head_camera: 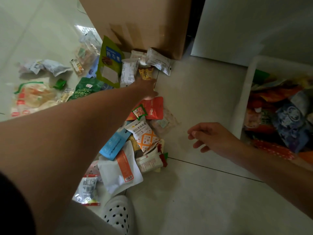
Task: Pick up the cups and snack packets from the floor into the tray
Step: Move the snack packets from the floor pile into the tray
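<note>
Snack packets lie scattered over the tiled floor. My left hand is stretched far forward, blurred, its fingers reaching the lower edge of a small yellow packet beside a white packet and a tall green pouch. No packet is held in it. My right hand hovers above bare floor with loosely curled fingers and holds nothing. To its right stands the white tray, heaped with colourful packets. An orange packet and an orange-and-white pouch lie between my hands. No cup is in sight.
A tall cardboard box stands behind the far packets, with a white panel to its right. My foot in a white perforated clog is at the bottom. More packets are spread at the left.
</note>
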